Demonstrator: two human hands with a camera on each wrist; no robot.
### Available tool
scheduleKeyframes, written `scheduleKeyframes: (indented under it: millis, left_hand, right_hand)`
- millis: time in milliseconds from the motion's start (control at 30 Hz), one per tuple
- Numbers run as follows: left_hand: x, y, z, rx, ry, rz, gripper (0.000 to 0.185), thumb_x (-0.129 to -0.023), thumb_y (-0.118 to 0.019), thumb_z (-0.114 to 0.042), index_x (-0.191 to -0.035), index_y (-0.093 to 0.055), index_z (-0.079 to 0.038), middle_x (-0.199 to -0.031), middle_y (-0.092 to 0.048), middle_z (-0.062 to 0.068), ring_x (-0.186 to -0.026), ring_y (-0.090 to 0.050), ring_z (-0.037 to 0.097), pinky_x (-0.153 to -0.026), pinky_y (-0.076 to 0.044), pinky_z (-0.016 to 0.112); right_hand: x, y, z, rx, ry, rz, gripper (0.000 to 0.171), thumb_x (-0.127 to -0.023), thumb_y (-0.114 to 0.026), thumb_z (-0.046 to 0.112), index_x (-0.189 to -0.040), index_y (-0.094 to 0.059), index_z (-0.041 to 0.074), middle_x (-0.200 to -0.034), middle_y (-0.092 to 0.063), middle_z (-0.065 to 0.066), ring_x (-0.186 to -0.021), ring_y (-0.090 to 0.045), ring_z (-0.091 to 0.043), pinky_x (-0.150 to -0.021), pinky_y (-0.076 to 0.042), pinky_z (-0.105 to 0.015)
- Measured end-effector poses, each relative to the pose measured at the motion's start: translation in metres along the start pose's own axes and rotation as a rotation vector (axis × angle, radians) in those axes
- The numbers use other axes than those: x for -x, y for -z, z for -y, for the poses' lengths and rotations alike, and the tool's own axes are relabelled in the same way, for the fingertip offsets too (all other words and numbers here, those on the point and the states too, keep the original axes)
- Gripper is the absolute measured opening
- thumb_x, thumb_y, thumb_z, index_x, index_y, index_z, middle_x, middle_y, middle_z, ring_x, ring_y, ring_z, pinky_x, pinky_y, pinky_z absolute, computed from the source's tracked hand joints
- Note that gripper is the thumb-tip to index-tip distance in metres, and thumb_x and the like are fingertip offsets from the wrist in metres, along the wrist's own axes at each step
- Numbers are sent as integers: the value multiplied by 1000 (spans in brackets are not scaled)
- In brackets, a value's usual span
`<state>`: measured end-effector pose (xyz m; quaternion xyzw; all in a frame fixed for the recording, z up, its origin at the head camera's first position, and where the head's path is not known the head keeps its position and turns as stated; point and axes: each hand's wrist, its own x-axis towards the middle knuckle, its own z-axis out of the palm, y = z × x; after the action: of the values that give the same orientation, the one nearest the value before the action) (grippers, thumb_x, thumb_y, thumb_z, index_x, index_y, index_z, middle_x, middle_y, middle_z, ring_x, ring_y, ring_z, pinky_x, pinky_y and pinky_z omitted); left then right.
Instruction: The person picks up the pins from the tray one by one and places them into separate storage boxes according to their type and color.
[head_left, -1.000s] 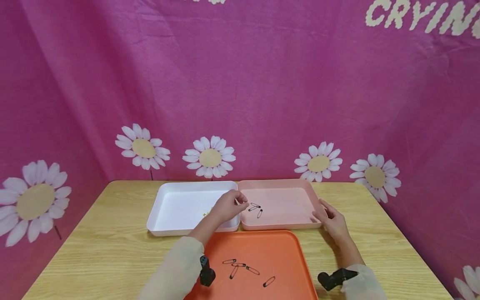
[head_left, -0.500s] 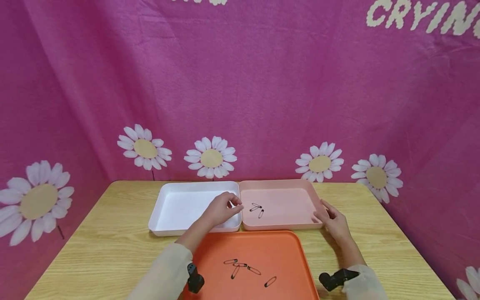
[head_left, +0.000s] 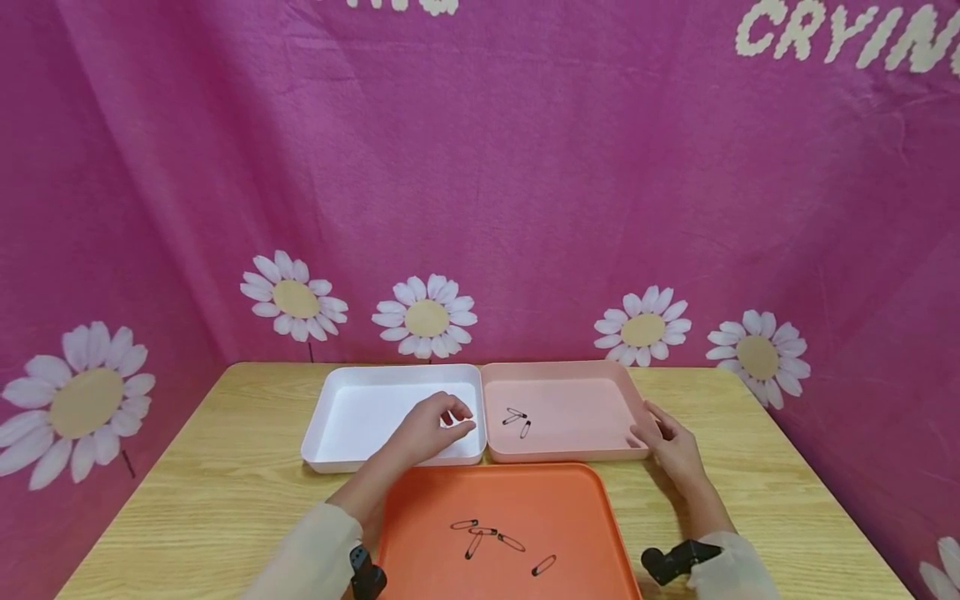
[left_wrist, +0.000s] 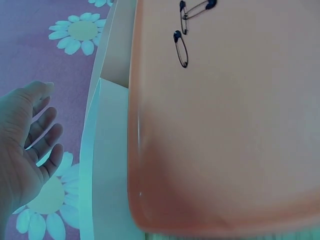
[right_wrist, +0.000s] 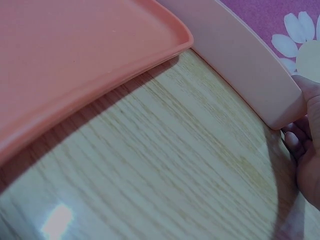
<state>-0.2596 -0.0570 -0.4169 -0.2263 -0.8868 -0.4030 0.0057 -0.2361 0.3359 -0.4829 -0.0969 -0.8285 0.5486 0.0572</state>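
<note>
Filling the background, a magenta cloth (head_left: pixel 510 183) carries printed daisies (head_left: pixel 642 329) and pale scalloped lettering (head_left: pixel 843 33) at upper right. Before it stretches a wood-grain table (head_left: pixel 187 483). An orange tray (head_left: pixel 570 500) with rounded corners lies nearest the person, its near edge cut off by the head view. Just beyond it, a deep-walled white tray (head_left: pixel 360 425) on the left and a similar pink tray (head_left: pixel 577 404) on the right stand side by side. Two cream sleeves (head_left: pixel 303 554) reach in from below.

The person's left hand (head_left: pixel 431 429) hovers over the near right part of the white tray, its fingers loosely bent and slightly apart, with a gap between thumb and forefinger. The right hand (head_left: pixel 673 450) pinches the near right corner of the pink tray, thumb over the rim and fingers around the outside wall. A small black device (head_left: pixel 681 562) sits on each wrist.

Smallest are the black-ended safety pins. Three safety pins (head_left: pixel 526 429) lie in the left part of the pink tray, two touching and one just beside. Five more pins (head_left: pixel 512 542) lie on the orange tray: four clustered near its middle, the fifth apart to the right and nearer the person.
</note>
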Motion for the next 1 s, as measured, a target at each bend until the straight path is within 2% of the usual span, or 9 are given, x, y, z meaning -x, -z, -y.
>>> scheduleKeyframes:
  millis: [233, 533, 667, 833, 1000]
  left_hand:
    - [8, 7, -3, -7, -39, 0, 11, -83, -70, -21, -90, -66, -13, -87, -60, -2, -79, -53, 11, -73, -47, 23]
    - [29, 11, 6, -71, -97, 59, 11, -83, -70, -24, -88, -65, -16, -85, -58, -5, -79, -53, 12, -72, -47, 24]
    - [41, 12, 11, -89, -103, 84, 12, -83, -70, -25, -88, -64, -16, -86, -58, -6, -78, -53, 12, -71, -47, 24]
    - [53, 15, 14, -130, -147, 116, 11, -83, -70, -24, -87, -64, -16, -84, -58, -5, -77, -54, 14, -68, -45, 21]
    - [60, 15, 14, -157, -140, 168, 13, -84, -69, -26, -89, -64, -16, -84, -58, -6, -76, -52, 10, -70, -46, 22]
  right_hand:
    - [0, 3, 3, 1, 15, -10, 69, -90, -61, 34, -147, -30, 12, -140, -42, -22, -98, -40, 7, -77, -38, 0]
    - [2, 0, 0, -13, 20, -1, 68, -90, -61, 31, -147, -30, 10, -141, -41, -24, -93, -40, 15, -79, -40, -1]
    - [3, -2, -1, -1, 1, 11, 68, -90, -60, 32, -148, -28, 13, -143, -40, -21, -103, -41, 6, -79, -38, 0]
    - [2, -2, -1, 44, -8, 8, 68, -91, -58, 34, -148, -28, 13, -145, -38, -21, -120, -38, -16, -78, -32, 2]
    - [1, -1, 0, 51, 3, -3, 66, -92, -58, 34, -147, -29, 13, -145, -38, -20, -127, -37, -23, -79, -30, 2]
